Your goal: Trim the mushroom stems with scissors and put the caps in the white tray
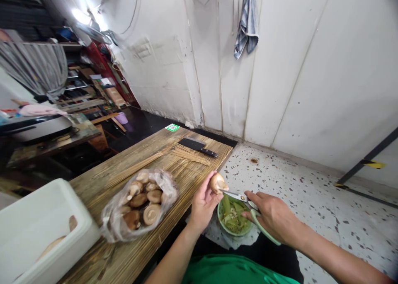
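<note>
My left hand [203,203] is closed around a brown-capped mushroom [217,183], with its pale stem facing right. In my right hand [272,213] is a pair of scissors [236,195] with pale green handles. The blades reach the mushroom at its stem; whether they are cutting through it I cannot tell. Beneath both hands, a green bowl [234,233] on the floor holds green leafy scraps [231,217]. To the left, a clear plastic bag [169,186] full of mushrooms [154,196] lies on the wooden table.
A white bin [88,217] with a few mushrooms inside stands at the table's near left. Farther along the wooden table [124,168] are a black cleaver [192,143] and thin wooden skewers [186,153]. A black metal frame [367,159] stands at right by the wall.
</note>
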### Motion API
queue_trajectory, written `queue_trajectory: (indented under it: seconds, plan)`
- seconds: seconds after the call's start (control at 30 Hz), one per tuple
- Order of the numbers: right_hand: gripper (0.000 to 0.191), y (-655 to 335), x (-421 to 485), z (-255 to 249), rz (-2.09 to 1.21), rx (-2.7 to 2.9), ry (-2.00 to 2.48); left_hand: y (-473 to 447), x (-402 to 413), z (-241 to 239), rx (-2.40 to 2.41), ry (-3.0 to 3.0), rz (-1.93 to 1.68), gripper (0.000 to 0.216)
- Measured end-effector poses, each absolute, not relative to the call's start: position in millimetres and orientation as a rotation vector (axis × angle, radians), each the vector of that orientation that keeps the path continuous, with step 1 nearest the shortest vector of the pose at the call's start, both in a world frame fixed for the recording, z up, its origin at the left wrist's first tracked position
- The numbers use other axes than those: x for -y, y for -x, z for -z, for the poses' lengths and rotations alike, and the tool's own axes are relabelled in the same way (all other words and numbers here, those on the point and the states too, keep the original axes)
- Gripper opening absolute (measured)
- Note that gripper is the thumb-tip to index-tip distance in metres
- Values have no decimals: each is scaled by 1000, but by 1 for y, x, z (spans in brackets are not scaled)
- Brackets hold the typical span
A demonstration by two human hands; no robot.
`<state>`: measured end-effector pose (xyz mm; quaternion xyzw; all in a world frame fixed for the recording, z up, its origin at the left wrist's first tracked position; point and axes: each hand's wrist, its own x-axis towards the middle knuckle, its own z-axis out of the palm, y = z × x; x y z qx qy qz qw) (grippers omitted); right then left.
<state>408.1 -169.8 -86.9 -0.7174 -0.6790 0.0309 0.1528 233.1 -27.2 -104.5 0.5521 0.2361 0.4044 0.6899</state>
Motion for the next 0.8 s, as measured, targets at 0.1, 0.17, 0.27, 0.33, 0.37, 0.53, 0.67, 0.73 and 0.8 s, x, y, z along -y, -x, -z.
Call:
queue_trajectory:
  seconds: [0.1, 0.17, 0.27, 0.33, 0.37, 0.53, 0.67, 0.73, 0.8]
  plan:
    - [38, -409, 168, 84, -98, 1965, 2083, -234, 30, 104, -524, -1271, -914, 63]
    - [36, -408, 167, 85, -121, 1955, 2096, -236, 32, 104, -527, -1283, -924, 63]
    - [35, -407, 165, 88, -86, 1955, 2132, -240, 36, 101, -562, -1278, -948, 63]
    - [35, -405, 164, 92, -35, 1978, 2163, -241, 39, 100, -598, -1277, -959, 62]
    - [34, -405, 164, 94, -10, 1992, 2171, -242, 40, 101, -614, -1279, -959, 62]
    - [26, -403, 161, 97, 88, 2103, 2163, -241, 41, 115, -645, -1254, -912, 62]
    - [24, -412, 159, 90, -69, 2149, 2200, -239, 36, 128, -659, -1160, -870, 64]
    - [21, -420, 162, 85, -220, 2059, 2269, -237, 30, 132, -678, -1124, -883, 65]
    - [22, -427, 164, 84, -456, 1866, 2236, -236, 26, 135, -705, -1141, -929, 66]
